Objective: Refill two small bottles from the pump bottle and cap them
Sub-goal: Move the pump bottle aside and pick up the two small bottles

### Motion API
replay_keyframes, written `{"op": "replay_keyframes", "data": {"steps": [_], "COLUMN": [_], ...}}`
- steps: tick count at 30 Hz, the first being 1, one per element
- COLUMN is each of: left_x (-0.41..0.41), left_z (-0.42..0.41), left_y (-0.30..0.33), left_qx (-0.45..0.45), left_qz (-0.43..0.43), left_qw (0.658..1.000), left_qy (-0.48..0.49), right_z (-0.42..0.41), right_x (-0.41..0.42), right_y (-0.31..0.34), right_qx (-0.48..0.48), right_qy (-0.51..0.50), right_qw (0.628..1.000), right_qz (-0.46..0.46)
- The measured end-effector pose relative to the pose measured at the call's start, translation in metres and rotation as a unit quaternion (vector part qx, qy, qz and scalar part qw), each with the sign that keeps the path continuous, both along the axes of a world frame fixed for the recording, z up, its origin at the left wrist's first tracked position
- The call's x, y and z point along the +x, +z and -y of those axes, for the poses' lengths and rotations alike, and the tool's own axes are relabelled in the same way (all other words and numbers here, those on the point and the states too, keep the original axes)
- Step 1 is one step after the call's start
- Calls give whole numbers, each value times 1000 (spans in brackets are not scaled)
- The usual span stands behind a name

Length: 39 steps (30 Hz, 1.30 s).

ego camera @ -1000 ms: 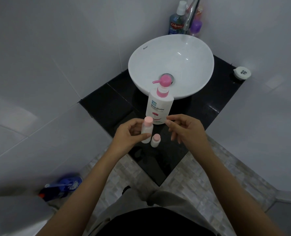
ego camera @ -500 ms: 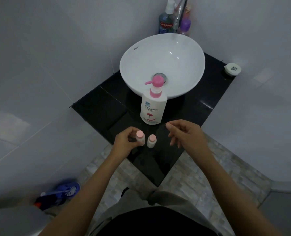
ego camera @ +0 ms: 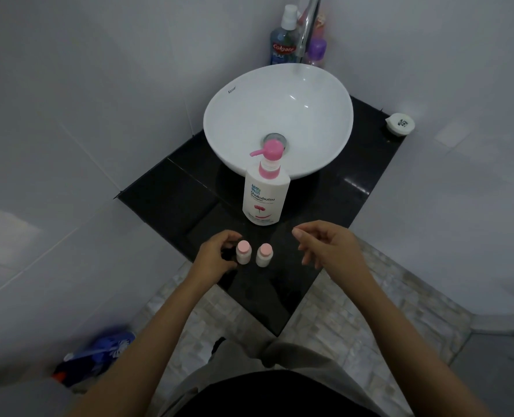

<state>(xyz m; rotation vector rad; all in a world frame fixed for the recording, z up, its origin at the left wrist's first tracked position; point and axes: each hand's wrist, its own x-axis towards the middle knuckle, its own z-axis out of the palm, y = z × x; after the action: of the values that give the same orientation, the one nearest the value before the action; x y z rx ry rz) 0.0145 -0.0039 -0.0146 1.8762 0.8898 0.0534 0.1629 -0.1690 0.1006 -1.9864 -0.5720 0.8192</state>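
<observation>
Two small white bottles with pink caps stand side by side near the front corner of the black counter [ego camera: 165,194]: the left small bottle [ego camera: 243,252] and the right small bottle [ego camera: 264,254]. Behind them stands the white pump bottle [ego camera: 265,200] with a pink pump, its spout pointing left. My left hand [ego camera: 216,255] rests just left of the left small bottle, fingers curled, with a dark gap between them and the bottle. My right hand [ego camera: 328,245] hovers to the right of the bottles, fingers loosely spread, holding nothing.
A white basin [ego camera: 240,115] sits on the counter behind the pump bottle, with a tap [ego camera: 308,28], a mouthwash bottle [ego camera: 283,40] and a purple bottle [ego camera: 316,51] at the back. A white round lid [ego camera: 400,124] lies at the counter's right corner. A blue spray bottle [ego camera: 96,356] is on the floor, lower left.
My left hand has lowered the capped small bottle onto the counter beside the other one and has loosened off it. My right hand stayed open and drifted slightly right.
</observation>
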Motion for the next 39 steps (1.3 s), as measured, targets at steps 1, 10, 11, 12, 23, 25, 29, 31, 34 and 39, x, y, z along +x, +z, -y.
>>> {"op": "replay_keyframes", "data": {"steps": [1, 10, 11, 12, 23, 25, 29, 31, 34, 39], "left_x": [-1, 42, 48, 53, 74, 73, 65, 58, 41, 5], "left_z": [-5, -61, -65, -67, -68, -68, -63, -63, -70, -97], "left_y": [1, 45, 47, 48, 46, 45, 45, 50, 65, 87], "left_qx": [2, 10, 10, 8, -11, 3, 24, 35, 65, 96], "left_qz": [-14, 87, 93, 98, 141, 138, 146, 152, 161, 171], "left_qw": [1000, 995, 995, 995, 990, 990, 989, 987, 983, 967], "left_qy": [-2, 41, 35, 28, -12, -11, 10, 30, 57, 164], "right_z": [-1, -49, -55, -61, -85, -85, -86, -89, -105, -164], "right_x": [3, 47, 50, 52, 48, 48, 47, 46, 43, 37], "right_y": [-2, -34, -39, -43, -63, -62, -57, -52, -34, -5], "right_qx": [-3, -53, -56, -58, -44, -46, -53, -41, -21, 12], "right_qy": [-1, 24, 33, 43, 61, 68, 96, 107, 150, 244], "right_qw": [1000, 992, 992, 992, 988, 986, 980, 978, 972, 959], "right_qz": [6, 108, 108, 107, 136, 147, 167, 171, 179, 142]}}
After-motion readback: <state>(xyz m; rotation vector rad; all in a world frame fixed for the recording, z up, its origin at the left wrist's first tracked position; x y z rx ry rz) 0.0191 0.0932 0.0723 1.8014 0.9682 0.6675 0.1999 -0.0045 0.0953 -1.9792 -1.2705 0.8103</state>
